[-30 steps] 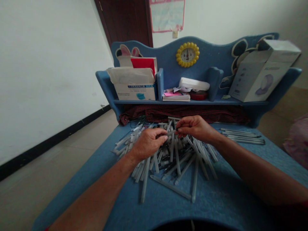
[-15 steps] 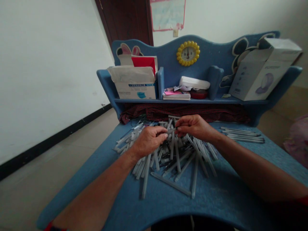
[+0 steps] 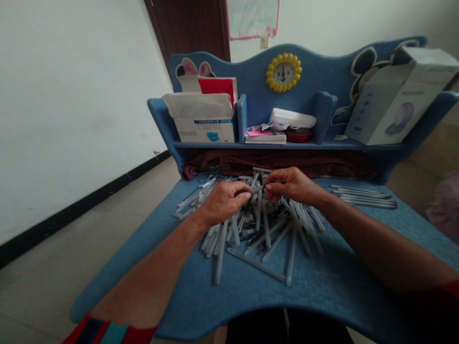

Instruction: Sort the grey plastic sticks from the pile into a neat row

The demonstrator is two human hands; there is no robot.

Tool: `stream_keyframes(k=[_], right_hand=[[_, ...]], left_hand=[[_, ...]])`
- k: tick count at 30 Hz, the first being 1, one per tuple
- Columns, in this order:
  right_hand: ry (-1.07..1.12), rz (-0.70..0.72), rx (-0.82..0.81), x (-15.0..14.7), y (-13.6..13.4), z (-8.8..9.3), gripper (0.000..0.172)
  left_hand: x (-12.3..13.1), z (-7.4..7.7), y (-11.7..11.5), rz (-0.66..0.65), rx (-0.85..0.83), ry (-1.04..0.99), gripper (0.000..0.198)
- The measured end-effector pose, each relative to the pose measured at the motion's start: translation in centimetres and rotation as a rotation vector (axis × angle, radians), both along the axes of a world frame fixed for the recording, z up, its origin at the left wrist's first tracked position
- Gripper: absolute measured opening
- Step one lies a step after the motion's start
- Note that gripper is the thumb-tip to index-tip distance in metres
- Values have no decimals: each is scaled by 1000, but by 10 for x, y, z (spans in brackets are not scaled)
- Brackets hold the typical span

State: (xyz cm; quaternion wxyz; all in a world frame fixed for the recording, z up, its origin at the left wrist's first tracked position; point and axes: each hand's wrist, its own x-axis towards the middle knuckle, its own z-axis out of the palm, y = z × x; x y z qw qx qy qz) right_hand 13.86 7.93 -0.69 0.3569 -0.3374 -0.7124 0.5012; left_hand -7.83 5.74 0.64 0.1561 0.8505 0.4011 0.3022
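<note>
Left hand (image 3: pixel 223 201) and right hand (image 3: pixel 294 186) pinching one pen (image 3: pixel 256 189) above the pile (image 3: pixel 267 230), a row of pens (image 3: pixel 364 198) near the back-right corner of the table (image 3: pixel 322 284)!

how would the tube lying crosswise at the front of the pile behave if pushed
The translucent tube looks slim, so probably light. Its straight shape suggests it's fairly stiff. It appears round, so may roll on the table.
</note>
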Motion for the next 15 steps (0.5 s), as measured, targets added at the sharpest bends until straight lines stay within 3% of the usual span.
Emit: stream_keyframes(k=[11, 15], right_hand=[[-47, 29, 20, 2, 1, -3, 25], [-54, 45, 30, 1, 0, -1, 29]], left_hand=[[-6, -4, 5, -33, -174, -30, 20], [-6, -3, 6, -29, -125, -10, 19]])
